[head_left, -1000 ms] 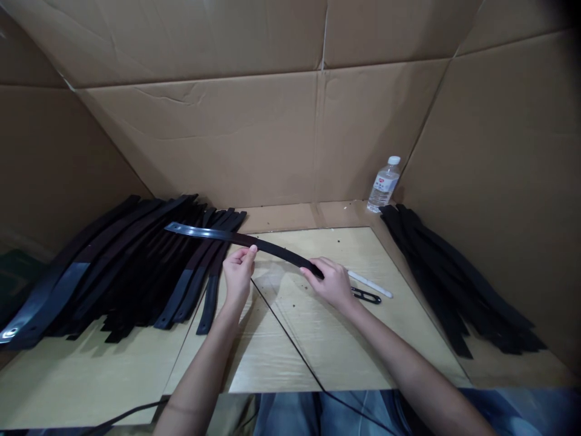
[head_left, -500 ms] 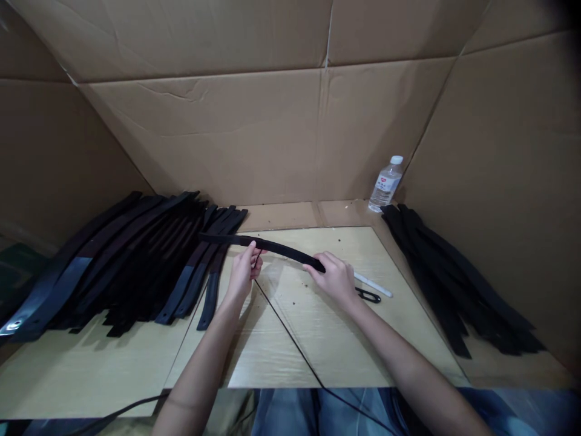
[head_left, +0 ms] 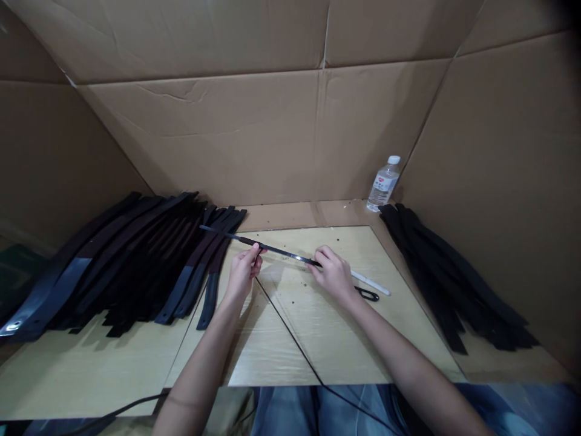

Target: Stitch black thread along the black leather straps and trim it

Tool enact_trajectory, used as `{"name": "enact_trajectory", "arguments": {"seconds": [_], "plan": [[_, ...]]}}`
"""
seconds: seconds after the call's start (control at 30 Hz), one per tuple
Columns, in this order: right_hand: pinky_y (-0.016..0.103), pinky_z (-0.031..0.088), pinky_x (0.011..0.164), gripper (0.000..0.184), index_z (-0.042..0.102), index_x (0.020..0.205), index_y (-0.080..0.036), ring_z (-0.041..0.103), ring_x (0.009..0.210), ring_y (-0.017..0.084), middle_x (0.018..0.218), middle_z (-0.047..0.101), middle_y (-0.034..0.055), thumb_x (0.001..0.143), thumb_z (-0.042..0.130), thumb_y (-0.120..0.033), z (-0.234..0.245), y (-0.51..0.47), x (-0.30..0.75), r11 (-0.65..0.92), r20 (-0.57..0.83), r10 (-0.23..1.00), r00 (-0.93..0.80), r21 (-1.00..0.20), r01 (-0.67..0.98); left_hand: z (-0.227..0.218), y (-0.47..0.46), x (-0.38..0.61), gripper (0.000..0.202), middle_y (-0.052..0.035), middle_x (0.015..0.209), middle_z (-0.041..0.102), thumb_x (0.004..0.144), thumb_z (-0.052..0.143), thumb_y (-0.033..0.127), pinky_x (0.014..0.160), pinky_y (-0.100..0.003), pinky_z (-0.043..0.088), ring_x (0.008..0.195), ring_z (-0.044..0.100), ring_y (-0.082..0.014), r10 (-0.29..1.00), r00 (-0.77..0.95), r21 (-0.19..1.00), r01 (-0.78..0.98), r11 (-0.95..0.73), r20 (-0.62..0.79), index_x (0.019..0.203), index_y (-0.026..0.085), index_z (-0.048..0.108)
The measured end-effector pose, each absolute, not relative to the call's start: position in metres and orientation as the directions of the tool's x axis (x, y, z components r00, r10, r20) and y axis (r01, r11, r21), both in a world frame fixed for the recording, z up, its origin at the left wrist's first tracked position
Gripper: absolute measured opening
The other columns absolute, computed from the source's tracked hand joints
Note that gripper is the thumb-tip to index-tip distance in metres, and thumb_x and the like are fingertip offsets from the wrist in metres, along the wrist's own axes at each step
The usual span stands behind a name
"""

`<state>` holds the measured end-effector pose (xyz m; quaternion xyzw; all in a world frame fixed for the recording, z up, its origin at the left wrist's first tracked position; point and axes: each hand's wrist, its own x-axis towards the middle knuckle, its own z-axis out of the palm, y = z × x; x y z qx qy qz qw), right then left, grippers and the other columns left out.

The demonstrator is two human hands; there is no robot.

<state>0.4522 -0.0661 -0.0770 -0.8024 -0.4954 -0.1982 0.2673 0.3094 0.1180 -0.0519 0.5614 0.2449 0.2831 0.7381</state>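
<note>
A long black strap [head_left: 281,253] is held between both hands above the light wooden table [head_left: 290,339], turned so I see it edge-on as a thin line. My left hand [head_left: 242,272] pinches it near the middle, fingers closed. My right hand [head_left: 333,272] grips its right end, fingers wrapped round. The strap's free end reaches left over a big pile of black straps [head_left: 131,260].
A second heap of black straps [head_left: 449,278] lies along the right side. A clear water bottle [head_left: 384,183] stands in the back right corner. Small black snips [head_left: 367,295] and a white stick [head_left: 372,283] lie by my right hand. Cardboard walls [head_left: 254,133] enclose the table.
The strap has been rotated in both hands from its flat face to its thin edge, and its left end has drawn in to the right. The hands stayed almost in place.
</note>
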Motion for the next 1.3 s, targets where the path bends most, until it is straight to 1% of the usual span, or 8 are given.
{"name": "enact_trajectory", "arguments": {"seconds": [0.07, 0.17, 0.3, 0.37, 0.77, 0.97, 1.2, 1.3], "plan": [[0.025, 0.033, 0.057, 0.003, 0.057, 0.086, -0.019, 0.054, 0.072, 0.011, 0.103, 0.058, 0.0011, 0.085, 0.056, -0.021, -0.077, -0.066, 0.451, -0.334, 0.579, 0.716, 0.389, -0.206, 0.920, -0.052, 0.119, 0.310, 0.037, 0.0022, 0.054, 0.041, 0.075, 0.064, 0.044, 0.040, -0.019, 0.008, 0.041, 0.022, -0.0006, 0.693, 0.720, 0.962, -0.158, 0.223, -0.042, 0.075, 0.008, 0.060], [0.026, 0.032, 0.055, 0.018, 0.060, 0.098, -0.022, 0.055, 0.072, 0.011, 0.108, 0.057, 0.0012, 0.088, 0.047, -0.016, -0.075, -0.067, 0.449, -0.313, 0.560, 0.746, 0.361, -0.185, 0.932, -0.052, 0.119, 0.310, 0.033, 0.0011, 0.055, 0.043, 0.074, 0.065, 0.041, 0.040, -0.019, 0.010, 0.041, 0.025, -0.0009, 0.698, 0.716, 0.958, -0.174, 0.230, -0.038, 0.068, 0.009, 0.056], [0.025, 0.040, 0.065, 0.028, 0.058, 0.115, -0.024, 0.058, 0.079, 0.013, 0.110, 0.056, 0.0038, 0.091, 0.049, -0.035, -0.072, -0.068, 0.449, -0.310, 0.524, 0.737, 0.427, -0.300, 0.902, -0.052, 0.117, 0.311, 0.031, 0.0004, 0.055, 0.044, 0.075, 0.064, 0.037, 0.041, -0.019, 0.014, 0.043, 0.029, -0.0017, 0.698, 0.715, 0.962, -0.172, 0.210, -0.025, 0.064, 0.010, 0.052], [0.027, 0.041, 0.071, 0.032, 0.060, 0.114, -0.024, 0.058, 0.082, 0.014, 0.109, 0.056, 0.0040, 0.092, 0.046, -0.042, -0.072, -0.067, 0.450, -0.316, 0.504, 0.730, 0.461, -0.349, 0.882, -0.051, 0.116, 0.311, 0.032, 0.0005, 0.054, 0.043, 0.075, 0.063, 0.037, 0.042, -0.019, 0.016, 0.044, 0.029, -0.0020, 0.692, 0.722, 0.967, -0.173, 0.188, -0.006, 0.061, 0.011, 0.051], [0.028, 0.042, 0.080, 0.025, 0.064, 0.107, -0.021, 0.056, 0.091, 0.016, 0.100, 0.061, 0.0036, 0.090, 0.053, -0.035, -0.076, -0.064, 0.456, -0.234, 0.514, 0.714, 0.475, -0.464, 0.854, -0.067, 0.120, 0.314, 0.034, 0.0022, 0.056, 0.042, 0.072, 0.067, 0.042, 0.042, -0.017, 0.015, 0.044, 0.028, -0.0015, 0.730, 0.683, 0.972, -0.149, 0.183, -0.032, 0.075, 0.009, 0.059], [0.030, 0.042, 0.082, 0.026, 0.064, 0.107, -0.020, 0.054, 0.091, 0.018, 0.099, 0.059, 0.0050, 0.086, 0.058, -0.035, -0.079, -0.063, 0.458, -0.247, 0.548, 0.671, 0.500, -0.471, 0.847, -0.074, 0.121, 0.318, 0.033, 0.0016, 0.058, 0.046, 0.072, 0.067, 0.042, 0.043, -0.017, 0.018, 0.046, 0.032, -0.0024, 0.727, 0.686, 0.970, -0.158, 0.183, -0.026, 0.077, 0.010, 0.060], [0.030, 0.041, 0.081, 0.025, 0.065, 0.103, -0.021, 0.054, 0.089, 0.019, 0.097, 0.059, 0.0047, 0.083, 0.062, -0.035, -0.077, -0.065, 0.456, -0.293, 0.570, 0.644, 0.510, -0.432, 0.853, -0.065, 0.118, 0.318, 0.038, 0.0013, 0.055, 0.048, 0.070, 0.067, 0.047, 0.043, -0.019, 0.023, 0.044, 0.035, -0.0039, 0.718, 0.696, 0.987, -0.113, 0.114, -0.004, 0.063, 0.013, 0.051], [0.030, 0.040, 0.078, 0.019, 0.066, 0.093, -0.019, 0.054, 0.085, 0.019, 0.091, 0.060, 0.0042, 0.081, 0.065, -0.033, -0.077, -0.066, 0.458, -0.341, 0.573, 0.637, 0.516, -0.391, 0.855, -0.063, 0.115, 0.318, 0.044, 0.0013, 0.052, 0.045, 0.071, 0.064, 0.051, 0.044, -0.020, 0.024, 0.043, 0.035, -0.0043, 0.727, 0.687, 0.997, -0.062, 0.041, 0.013, 0.057, 0.013, 0.049]]}}
